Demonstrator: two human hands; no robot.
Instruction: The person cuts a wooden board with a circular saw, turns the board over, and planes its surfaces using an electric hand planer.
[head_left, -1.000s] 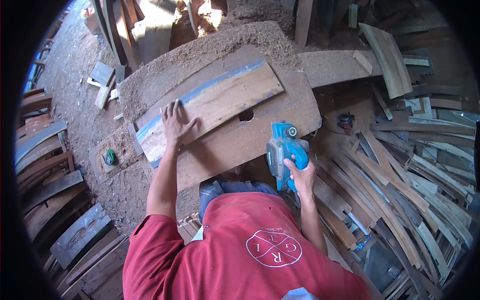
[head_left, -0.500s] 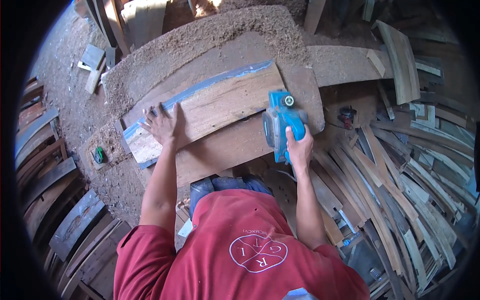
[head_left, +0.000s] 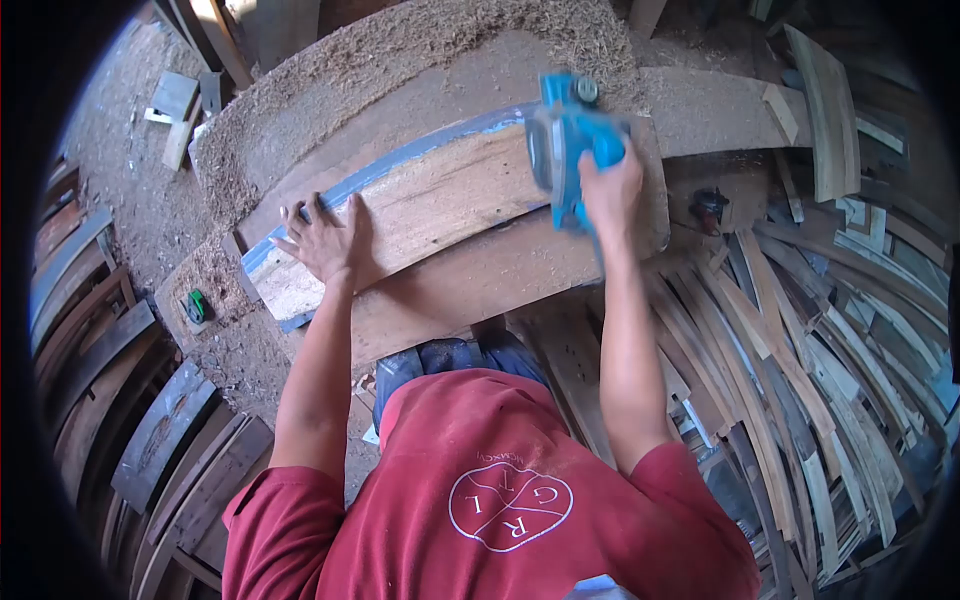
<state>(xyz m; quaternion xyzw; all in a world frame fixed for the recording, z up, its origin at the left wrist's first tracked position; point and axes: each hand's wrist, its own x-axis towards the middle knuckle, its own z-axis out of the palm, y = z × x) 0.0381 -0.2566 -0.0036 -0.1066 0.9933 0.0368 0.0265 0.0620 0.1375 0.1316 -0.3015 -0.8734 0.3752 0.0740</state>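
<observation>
A light wooden plank (head_left: 450,190) with a blue-painted strip along its far edge lies slanted across the workbench (head_left: 430,315). Near the plank's left end, my left hand (head_left: 323,238) rests flat on it with the fingers spread. My right hand (head_left: 612,190) is wrapped round the rear handle of a teal electric planer (head_left: 572,140), slightly blurred. The planer is at the plank's right end and covers that end; whether its sole touches the wood cannot be told.
Wood shavings (head_left: 420,45) are heaped along the bench's far side. A green and black object (head_left: 196,306) sits at the left. Curved boards (head_left: 165,435) are stacked on the left, and long wooden strips (head_left: 765,360) on the right. A dark red tool (head_left: 709,208) lies beyond the bench's right edge.
My right hand has carried the planer up and away from my body to the plank's right end. My left hand moved slightly left along the plank, its fingers now wider apart.
</observation>
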